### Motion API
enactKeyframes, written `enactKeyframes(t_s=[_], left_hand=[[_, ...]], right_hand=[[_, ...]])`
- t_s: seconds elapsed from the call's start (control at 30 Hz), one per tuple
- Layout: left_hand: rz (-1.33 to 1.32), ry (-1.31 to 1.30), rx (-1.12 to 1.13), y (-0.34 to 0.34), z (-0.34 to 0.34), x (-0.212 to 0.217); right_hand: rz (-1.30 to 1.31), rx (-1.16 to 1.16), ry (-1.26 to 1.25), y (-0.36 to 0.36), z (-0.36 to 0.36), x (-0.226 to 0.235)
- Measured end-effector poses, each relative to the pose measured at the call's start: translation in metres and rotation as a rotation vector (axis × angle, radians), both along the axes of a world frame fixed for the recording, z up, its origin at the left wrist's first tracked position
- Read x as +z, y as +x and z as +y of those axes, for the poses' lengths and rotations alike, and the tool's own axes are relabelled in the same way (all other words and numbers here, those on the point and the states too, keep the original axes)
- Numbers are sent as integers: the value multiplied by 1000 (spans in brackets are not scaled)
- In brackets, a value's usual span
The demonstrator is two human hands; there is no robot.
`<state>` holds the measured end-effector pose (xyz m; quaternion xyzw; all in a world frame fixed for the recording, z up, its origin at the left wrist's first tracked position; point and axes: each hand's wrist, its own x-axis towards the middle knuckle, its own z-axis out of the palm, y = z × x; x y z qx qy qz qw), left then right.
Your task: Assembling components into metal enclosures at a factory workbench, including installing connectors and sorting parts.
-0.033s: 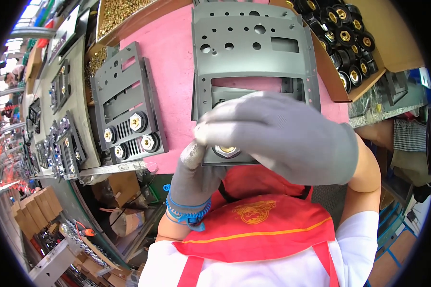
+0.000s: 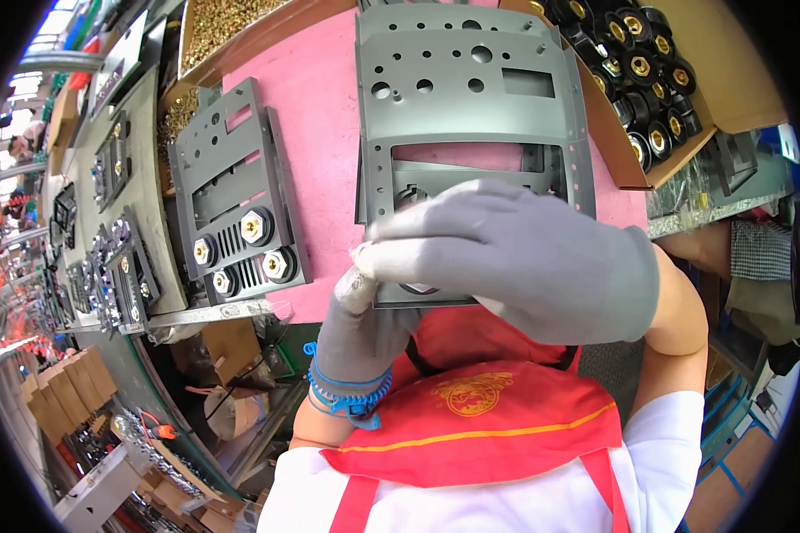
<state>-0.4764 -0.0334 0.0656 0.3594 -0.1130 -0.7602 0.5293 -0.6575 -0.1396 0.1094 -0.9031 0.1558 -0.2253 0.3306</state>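
A grey metal panel [image 2: 436, 115] with round holes and rectangular cutouts lies in front of me, its near edge toward my body. My right hand [image 2: 516, 258], in a grey glove, reaches across its near part. Its fingers are bent together above the panel's near left corner; whatever they hold is hidden. At that corner my left hand [image 2: 360, 329], also gloved, grips the panel's edge, its worn thumb close to the right fingertips and its other fingers out of sight. A hex nut [image 2: 420, 288] partly shows beneath my right hand.
On the pink tabletop [image 2: 320, 178], further panels [image 2: 218, 169] with black round feet and hex nuts lie at left. A box of small brass parts [image 2: 222, 31] stands at far left, a carton of black round feet [image 2: 676, 115] at far right. Another workbench [image 2: 142, 178] adjoins on the left.
My right hand has shifted slightly left and nearer to me, covering more of the hex nut. My left hand and the panel stay where they were.
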Motion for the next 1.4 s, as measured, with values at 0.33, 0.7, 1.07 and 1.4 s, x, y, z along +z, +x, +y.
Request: enactKeyframes(t_s=[0.33,0.7,1.07,1.4], left_hand=[[-47,33,-50,1,-3,-1],[-5,21,-35,-3,-3,1],[81,-26,-126,-3,-10,6],[93,-42,-155,0,-11,0]], right_hand=[[10,-20,167,-9,-2,5],[22,-68,137,-6,-1,-7],[144,30,108,-8,-1,5],[167,-28,66,-10,-6,12]])
